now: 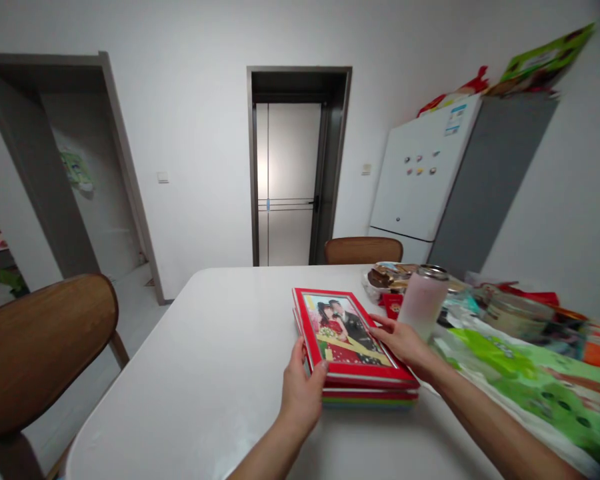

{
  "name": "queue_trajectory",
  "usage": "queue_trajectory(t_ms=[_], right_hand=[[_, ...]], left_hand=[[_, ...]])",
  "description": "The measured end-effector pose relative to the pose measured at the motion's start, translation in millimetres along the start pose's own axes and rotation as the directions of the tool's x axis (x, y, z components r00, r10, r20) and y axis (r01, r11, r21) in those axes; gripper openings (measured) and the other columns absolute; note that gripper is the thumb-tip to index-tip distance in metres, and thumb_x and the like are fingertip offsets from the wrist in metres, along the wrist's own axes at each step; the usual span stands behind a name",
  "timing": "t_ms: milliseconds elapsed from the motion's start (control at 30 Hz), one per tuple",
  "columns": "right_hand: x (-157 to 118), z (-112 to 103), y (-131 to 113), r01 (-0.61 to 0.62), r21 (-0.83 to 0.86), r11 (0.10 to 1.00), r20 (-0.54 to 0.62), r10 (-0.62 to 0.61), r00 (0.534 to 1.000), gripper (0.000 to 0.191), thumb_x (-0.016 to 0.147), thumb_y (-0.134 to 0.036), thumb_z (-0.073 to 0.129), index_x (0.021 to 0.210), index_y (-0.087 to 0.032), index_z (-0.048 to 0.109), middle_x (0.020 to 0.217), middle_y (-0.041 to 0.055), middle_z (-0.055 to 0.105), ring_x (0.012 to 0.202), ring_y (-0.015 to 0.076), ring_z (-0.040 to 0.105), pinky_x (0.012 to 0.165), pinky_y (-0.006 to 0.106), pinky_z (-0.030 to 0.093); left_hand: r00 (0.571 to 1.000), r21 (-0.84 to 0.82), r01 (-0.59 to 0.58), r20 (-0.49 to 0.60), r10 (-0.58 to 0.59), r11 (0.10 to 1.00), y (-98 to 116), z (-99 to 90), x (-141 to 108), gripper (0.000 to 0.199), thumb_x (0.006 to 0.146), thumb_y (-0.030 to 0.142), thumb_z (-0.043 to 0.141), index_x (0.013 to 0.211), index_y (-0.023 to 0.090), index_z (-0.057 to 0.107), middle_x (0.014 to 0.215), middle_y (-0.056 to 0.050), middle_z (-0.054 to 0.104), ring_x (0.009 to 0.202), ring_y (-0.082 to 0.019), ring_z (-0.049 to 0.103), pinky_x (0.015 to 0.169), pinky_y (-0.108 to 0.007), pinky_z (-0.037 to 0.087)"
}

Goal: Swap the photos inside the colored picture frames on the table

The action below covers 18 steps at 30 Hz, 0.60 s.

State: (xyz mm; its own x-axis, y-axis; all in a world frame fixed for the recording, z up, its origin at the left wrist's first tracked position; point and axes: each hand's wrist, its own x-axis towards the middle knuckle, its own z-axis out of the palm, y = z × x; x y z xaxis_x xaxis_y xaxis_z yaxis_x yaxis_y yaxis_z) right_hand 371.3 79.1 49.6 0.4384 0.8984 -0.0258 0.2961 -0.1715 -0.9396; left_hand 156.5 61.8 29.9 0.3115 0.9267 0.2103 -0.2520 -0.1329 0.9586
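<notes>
The right hand's far fingers were partly lost behind the edge of the album, and the lower books of the pile showed only their near edges. Both forearms ran out of the picture at the bottom, and the clutter at the right was blurred.

The left hand was partly open, its thumb on the album's near left corner and its fingers along the left side. The right hand was also partly open, fingers spread and touching the album's right side.

The album was red, with a framed photo of a couple on its cover, and lay flat atop the pile on the white table, slightly askew over the books. A pink bottle stood near the right hand.
</notes>
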Motion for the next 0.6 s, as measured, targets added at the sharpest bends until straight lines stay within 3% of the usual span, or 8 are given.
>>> queue_trajectory(t_ms=[200,400,500,600], right_hand=[[-1,-6,21,-0.017,-0.082,0.997,0.004,0.017,1.000,0.041,0.064,-0.030,0.056,0.101,-0.015,0.060,0.084,0.0047,0.068,0.077,0.0218,0.062,0.068,0.028,0.047],[-33,-8,27,-0.186,0.041,0.982,0.134,0.179,0.975,0.034,0.071,-0.038,0.045,0.087,-0.015,0.064,0.084,0.0065,0.068,0.077,0.0206,0.062,0.067,0.028,0.048],[-39,19,22,-0.211,0.129,0.969,0.169,0.188,0.967,0.032,0.070,-0.035,0.047,0.090,-0.014,0.062,0.082,0.0064,0.069,0.073,0.0197,0.063,0.066,0.027,0.048],[-33,65,8,-0.151,0.210,0.966,0.248,0.097,0.964,0.035,0.070,-0.034,0.047,0.096,-0.015,0.060,0.074,0.0054,0.069,0.066,0.0199,0.063,0.062,0.030,0.048]], left_hand=[[0.999,0.204,0.033,-0.009,-0.032,0.978,-19,1.6,-5,0.054,0.069,0.021,0.054,0.120,0.016,0.037,0.125,-0.006,0.043,0.115,-0.021,0.037,0.097,-0.027,0.025],[0.994,0.179,0.094,0.037,-0.102,0.979,-26,-8.6,-9,0.043,0.077,0.033,0.046,0.115,0.014,0.042,0.116,-0.007,0.053,0.105,-0.019,0.049,0.087,-0.023,0.037],[0.988,0.178,0.150,-0.055,-0.142,0.973,-28,-29.8,-5,0.051,0.077,0.038,0.046,0.119,0.012,0.038,0.123,-0.008,0.047,0.112,-0.020,0.041,0.091,-0.023,0.032],[0.962,0.179,0.236,-0.183,-0.203,0.955,-25,-67.1,9,0.056,0.078,0.042,0.045,0.122,0.009,0.034,0.126,-0.010,0.043,0.116,-0.021,0.036,0.094,-0.025,0.029]])
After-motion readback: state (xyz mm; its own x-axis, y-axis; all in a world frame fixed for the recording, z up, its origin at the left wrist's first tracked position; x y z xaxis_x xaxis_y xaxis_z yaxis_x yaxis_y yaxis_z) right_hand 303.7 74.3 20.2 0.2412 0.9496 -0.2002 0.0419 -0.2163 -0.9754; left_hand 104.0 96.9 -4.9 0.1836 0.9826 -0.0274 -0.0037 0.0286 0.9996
